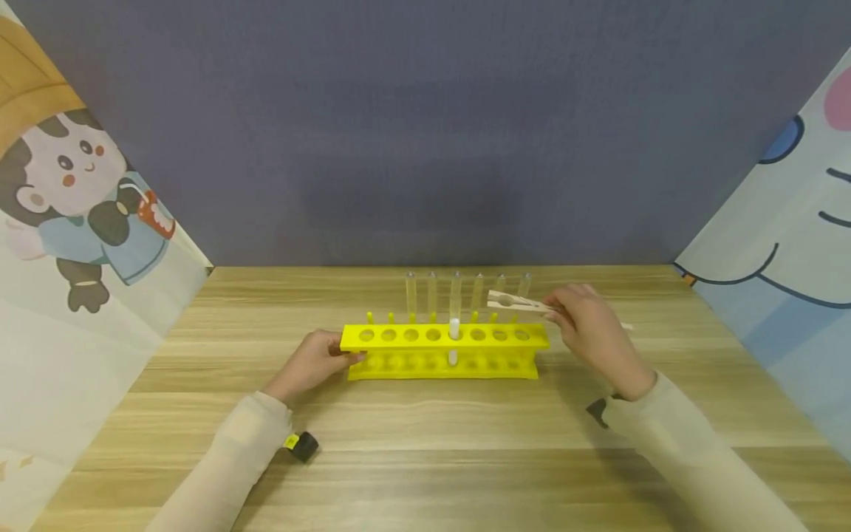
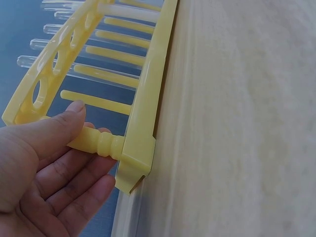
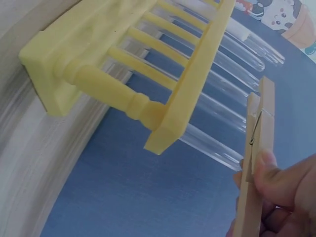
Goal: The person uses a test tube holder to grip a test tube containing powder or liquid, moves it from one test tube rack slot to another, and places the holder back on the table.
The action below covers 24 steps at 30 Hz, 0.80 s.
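Observation:
A yellow test tube rack (image 1: 392, 341) stands on the table. At its left end my left hand (image 1: 319, 356) grips the end post (image 2: 96, 140) between thumb and fingers. Several clear test tubes (image 1: 411, 292) stand along the back pegs, rounded ends up. White contents (image 1: 454, 329) show in a tube at one of the middle holes. My right hand (image 1: 592, 332) holds a wooden test tube clamp (image 1: 512, 301) level, to the right of the rack and above it. In the right wrist view the clamp's tip (image 3: 266, 89) overlaps the tube ends, and my thumb presses its side.
The wood-grain table (image 1: 399, 458) meets a dark blue-grey panel (image 1: 425, 148) at the back. Cartoon-printed side panels (image 1: 86, 207) stand left and right. A black piece with a yellow tag (image 1: 302, 445) is by the left wrist.

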Available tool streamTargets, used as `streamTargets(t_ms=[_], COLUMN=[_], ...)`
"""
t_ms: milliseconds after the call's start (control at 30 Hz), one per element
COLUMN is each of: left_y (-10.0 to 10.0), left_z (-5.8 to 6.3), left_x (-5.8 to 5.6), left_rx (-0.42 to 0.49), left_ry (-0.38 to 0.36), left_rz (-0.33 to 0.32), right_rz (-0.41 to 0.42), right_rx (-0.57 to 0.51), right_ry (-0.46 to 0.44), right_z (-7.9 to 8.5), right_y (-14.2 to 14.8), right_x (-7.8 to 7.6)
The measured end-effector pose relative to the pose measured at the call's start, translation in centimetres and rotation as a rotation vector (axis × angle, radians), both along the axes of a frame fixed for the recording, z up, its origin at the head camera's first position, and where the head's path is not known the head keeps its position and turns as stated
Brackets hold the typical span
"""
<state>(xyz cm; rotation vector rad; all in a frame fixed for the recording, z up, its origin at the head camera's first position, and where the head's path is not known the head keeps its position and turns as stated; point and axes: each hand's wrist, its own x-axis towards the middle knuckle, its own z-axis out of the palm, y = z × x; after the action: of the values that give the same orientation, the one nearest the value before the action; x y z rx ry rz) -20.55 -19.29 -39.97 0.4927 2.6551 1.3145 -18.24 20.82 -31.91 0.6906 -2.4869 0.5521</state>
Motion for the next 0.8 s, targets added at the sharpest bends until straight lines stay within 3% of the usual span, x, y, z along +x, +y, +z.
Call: streamTargets(t_ms=[800], left_y=[-0.2], left_z=[-0.5], left_x=[-0.4], left_rx=[0.001], left_ry=[0.022], left_rz=[-0.026], right_rz=[0.063], right_rx=[-0.026], right_ry=[0.018], right_z=[1.9], right_y=[-2.5], right_x=[-0.5])
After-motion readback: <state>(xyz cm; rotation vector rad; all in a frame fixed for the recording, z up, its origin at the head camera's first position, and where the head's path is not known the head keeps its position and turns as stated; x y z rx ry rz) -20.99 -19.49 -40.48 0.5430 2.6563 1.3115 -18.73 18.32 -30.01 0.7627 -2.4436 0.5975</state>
